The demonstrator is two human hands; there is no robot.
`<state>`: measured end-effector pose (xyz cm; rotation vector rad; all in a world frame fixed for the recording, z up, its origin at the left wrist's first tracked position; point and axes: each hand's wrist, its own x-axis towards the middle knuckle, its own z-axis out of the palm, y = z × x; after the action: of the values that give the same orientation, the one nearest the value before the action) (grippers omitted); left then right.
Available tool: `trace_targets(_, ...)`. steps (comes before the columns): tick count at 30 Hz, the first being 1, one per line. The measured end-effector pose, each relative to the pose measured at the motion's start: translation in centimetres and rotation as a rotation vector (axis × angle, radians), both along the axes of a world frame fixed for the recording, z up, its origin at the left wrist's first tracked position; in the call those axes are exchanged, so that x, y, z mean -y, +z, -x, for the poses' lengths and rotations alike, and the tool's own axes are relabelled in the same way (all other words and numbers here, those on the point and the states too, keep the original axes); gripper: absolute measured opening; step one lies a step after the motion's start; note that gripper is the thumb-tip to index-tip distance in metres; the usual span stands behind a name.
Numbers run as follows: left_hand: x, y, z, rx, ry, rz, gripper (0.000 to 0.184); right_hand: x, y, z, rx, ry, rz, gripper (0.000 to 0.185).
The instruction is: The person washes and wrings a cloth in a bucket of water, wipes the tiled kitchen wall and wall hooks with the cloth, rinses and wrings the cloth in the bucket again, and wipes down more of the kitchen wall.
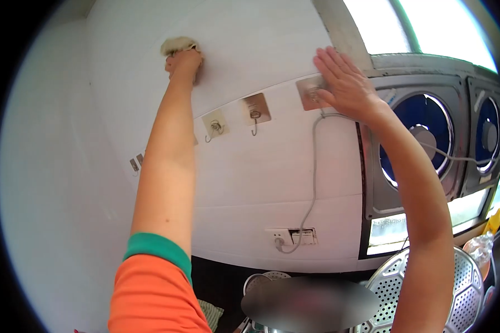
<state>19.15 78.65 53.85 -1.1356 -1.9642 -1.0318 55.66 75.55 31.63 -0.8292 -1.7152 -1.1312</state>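
High on the white wall [250,166], my left hand [184,62] is closed around a beige cloth [178,44], which bunches out above the knuckles against the wall. My right hand [347,83] lies flat on the wall to the right, fingers stretched together and pointing up. Its thumb side overlaps a square adhesive hook plate [308,91]. Between the two hands are two more hook plates, a brownish one [255,108] and a paler one [215,123].
Two exhaust fans [425,136] are set in the window at the right. A grey cable [315,166] runs down to a wall socket [279,238]. Perforated metal steamer trays [386,283] stand at the bottom right. Small hooks [134,165] hang at the left.
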Motion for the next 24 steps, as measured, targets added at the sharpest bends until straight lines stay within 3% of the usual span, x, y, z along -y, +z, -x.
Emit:
trace_targets(3,2.2,-2.0,-6.3,-0.033,-0.168,-0.188,0.063,-0.3,-0.1,0.2,-0.010,0.025,-0.014,0.065)
trace_targets(6,-2.6,-0.2,-11.7,-0.597,-0.221,-0.321,0.054,-0.5,0.3,0.1,-0.020,0.056,0.060,0.064)
trace_targets(8,-0.7,-2.1,-18.8,-0.847,-0.347,-0.361,0.051,0.5,0.3,-0.3,-0.001,0.037,0.115,0.062)
trace_targets(10,1.8,-6.4,-23.4,-0.812,-0.504,-0.434,0.044,1.9,0.4,-0.4,0.013,0.055,0.202,0.062)
trace_targets(16,2.1,-11.6,-20.7,-1.242,-0.755,-0.452,0.039,3.4,0.1,-6.1,-0.340,-0.376,0.105,0.063)
trace_targets(17,2.2,-11.9,-19.9,-1.330,-0.804,-0.444,0.039,3.0,0.0,-7.0,-0.364,-0.358,0.115,0.063)
trace_targets(20,2.7,-11.6,-18.7,-1.328,-0.752,-0.340,0.041,2.0,-1.1,-9.0,-0.374,-0.343,0.174,0.065)
trace_targets(23,2.9,-8.6,-18.6,-1.219,-0.453,-0.302,0.039,1.6,-2.8,-9.3,-0.259,-0.375,0.182,0.067)
trace_targets(24,2.3,-7.0,-18.2,-1.030,-0.334,-0.365,0.040,1.4,-2.9,-9.4,-0.264,-0.348,0.169,0.067)
